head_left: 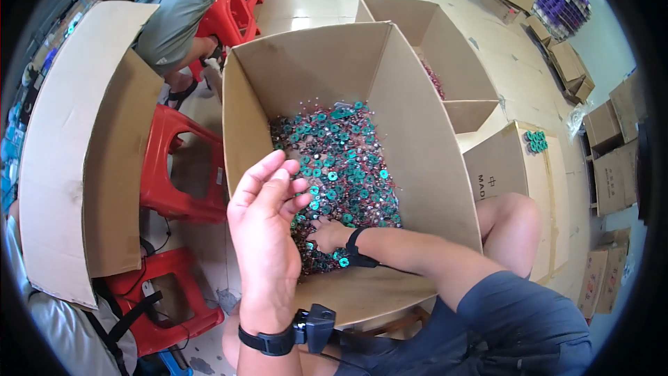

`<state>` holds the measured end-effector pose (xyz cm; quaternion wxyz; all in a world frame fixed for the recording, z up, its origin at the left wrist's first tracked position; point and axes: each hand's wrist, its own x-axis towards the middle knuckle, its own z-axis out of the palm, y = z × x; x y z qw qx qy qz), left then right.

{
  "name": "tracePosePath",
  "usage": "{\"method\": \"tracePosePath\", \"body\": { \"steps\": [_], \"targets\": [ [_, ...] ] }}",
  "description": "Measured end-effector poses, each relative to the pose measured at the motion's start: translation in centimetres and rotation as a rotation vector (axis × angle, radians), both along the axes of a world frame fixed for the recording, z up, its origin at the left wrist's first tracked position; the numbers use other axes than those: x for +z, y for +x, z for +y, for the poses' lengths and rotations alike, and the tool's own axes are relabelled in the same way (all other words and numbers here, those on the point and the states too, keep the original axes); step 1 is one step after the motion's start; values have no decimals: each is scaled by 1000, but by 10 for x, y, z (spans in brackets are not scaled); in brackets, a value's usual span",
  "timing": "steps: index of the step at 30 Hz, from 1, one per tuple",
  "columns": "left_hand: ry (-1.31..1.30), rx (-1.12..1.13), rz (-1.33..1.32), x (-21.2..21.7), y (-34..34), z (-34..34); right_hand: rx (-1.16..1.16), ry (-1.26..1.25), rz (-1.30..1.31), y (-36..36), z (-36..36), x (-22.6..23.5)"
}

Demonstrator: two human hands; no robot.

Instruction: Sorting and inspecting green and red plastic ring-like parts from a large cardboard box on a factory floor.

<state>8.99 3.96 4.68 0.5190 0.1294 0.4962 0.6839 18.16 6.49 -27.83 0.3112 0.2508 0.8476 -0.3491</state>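
Note:
My left hand (268, 202) is raised over the near left part of a large cardboard box (316, 63). Its fingers are loosely curled and a little apart, and I see nothing between them. Down inside the box, my right hand (330, 235) touches a heap of small parts (341, 160), its fingers spread and their tips partly hidden among them. Green ring-shaped discs, red wires and small shiny pieces make up the heap. A larger green flat piece (342, 112) lies at its far end. Dark straps circle both my wrists.
Another open box (459, 63) with reddish parts stands behind at the right. Beside my knee, several green rings (536, 141) sit on a closed carton (550, 202). Red stools (182, 160) and a tall cardboard piece (62, 153) flank the left; a seated person (174, 21) is beyond.

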Motion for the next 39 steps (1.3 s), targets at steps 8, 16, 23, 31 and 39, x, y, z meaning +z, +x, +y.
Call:
{"method": "tracePosePath", "body": {
  "steps": [8, 16, 23, 31, 39],
  "targets": [
    [1, 13, -27, 8, -7, -2, -362, 101, 202, -7, -7, -33],
    [-35, -47, 49, 1, -14, -2, -968, -583, 615, 29, 34, 153],
    [-430, -298, 265, -25, 17, 6, -949, -828, 1005, 95, 39, 297],
    [-173, -564, -257, -46, 49, 11, -970, -687, 1296, 135, 65, 317],
    [-69, -474, -480, -62, 66, 15, -860, -1027, 1274, 144, 70, 321]
  ]
}}
